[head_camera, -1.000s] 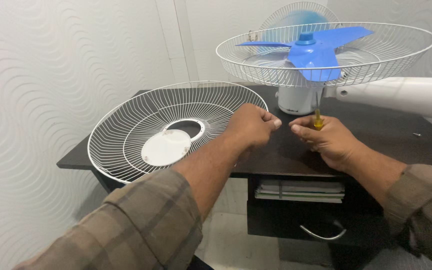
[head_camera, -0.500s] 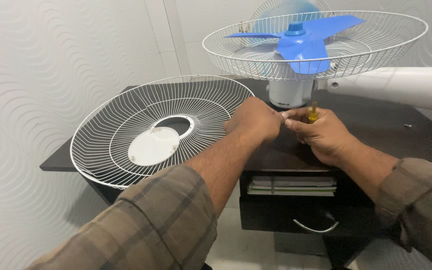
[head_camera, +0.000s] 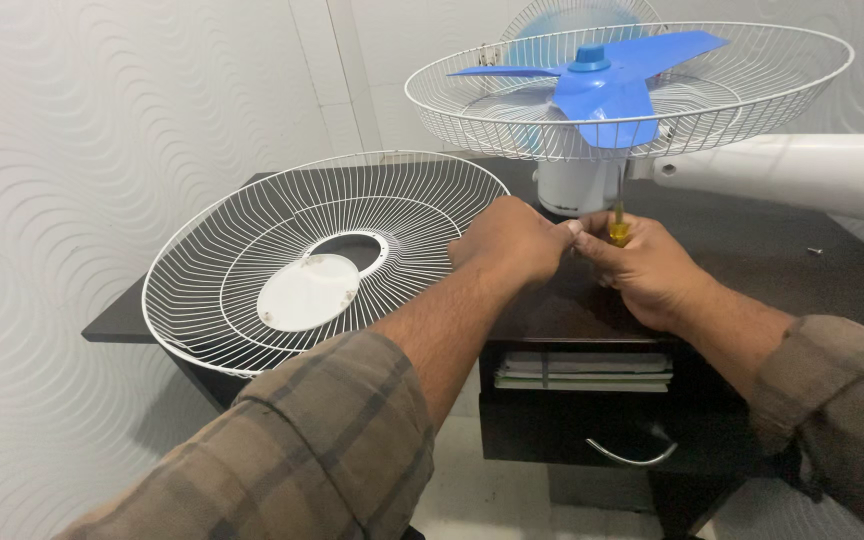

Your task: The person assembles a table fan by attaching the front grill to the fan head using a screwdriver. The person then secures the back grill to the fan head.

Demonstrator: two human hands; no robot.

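Observation:
My right hand (head_camera: 647,270) grips a yellow-handled screwdriver (head_camera: 616,222) that points up toward the white rear wire guard (head_camera: 752,110) of a fan with blue blades (head_camera: 602,85). My left hand (head_camera: 509,240) is closed, fingertips pinched against my right thumb beside the screwdriver handle; whether it holds something small is hidden. The detached white front wire guard (head_camera: 252,250) with its round centre cap lies on the dark desk (head_camera: 752,260) to the left of my hands.
The fan's white motor housing (head_camera: 572,185) and white stand tube (head_camera: 802,170) lie across the desk's right side. A small screw (head_camera: 814,251) rests on the desk. Under the desktop sit a shelf with papers (head_camera: 582,370) and a drawer handle (head_camera: 632,455). Textured white walls enclose the corner.
My two hands moved together from apart to touching, and the screwdriver rose slightly toward the fan guard. The view shifted a little downward early on.

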